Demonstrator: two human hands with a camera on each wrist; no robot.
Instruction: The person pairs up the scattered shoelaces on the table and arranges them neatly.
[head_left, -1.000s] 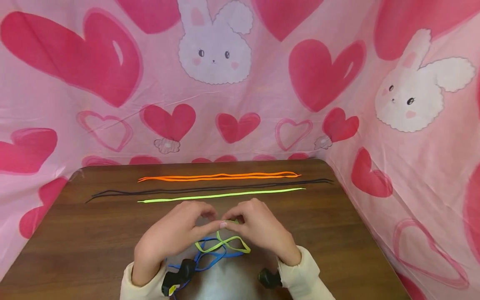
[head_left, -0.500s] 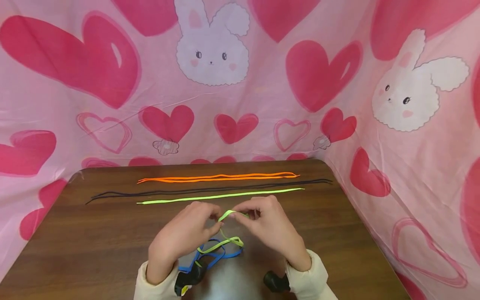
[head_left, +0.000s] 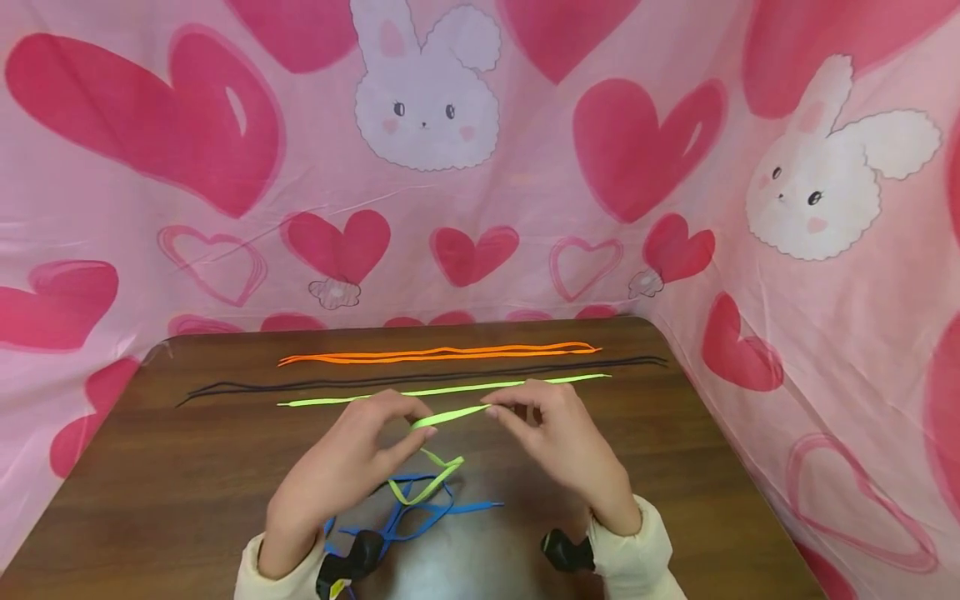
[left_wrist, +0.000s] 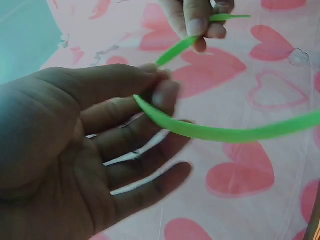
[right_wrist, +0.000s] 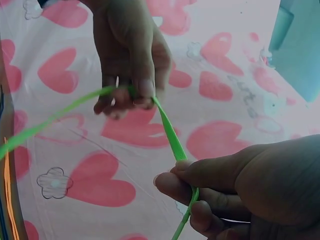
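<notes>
A flat yellow-green shoelace (head_left: 450, 416) is stretched between my two hands above the table. My left hand (head_left: 333, 479) pinches it between thumb and index finger; in the left wrist view the other fingers are spread loosely. At the right, my right hand (head_left: 566, 437) pinches the lace near its end, and a short tip sticks out past the fingers in the left wrist view. The rest of this lace dangles in a loose bend below my left hand. Under it, a blue shoelace (head_left: 476, 507) lies in loops on the table, partly hidden by the left hand and wrist.
Farther back on the brown table (head_left: 187, 467) lie a straight yellow-green lace (head_left: 450, 390), a black lace (head_left: 360, 383) and a doubled orange lace (head_left: 420, 358). A pink heart-and-rabbit cloth (head_left: 525, 192) stands behind and at the sides. Dark wrist devices (head_left: 566, 550) hang below my sleeves.
My hands, close together a second ago, have moved apart, drawing the held lace straight between them. Its dangling part has risen, baring more of the blue lace's right end.
</notes>
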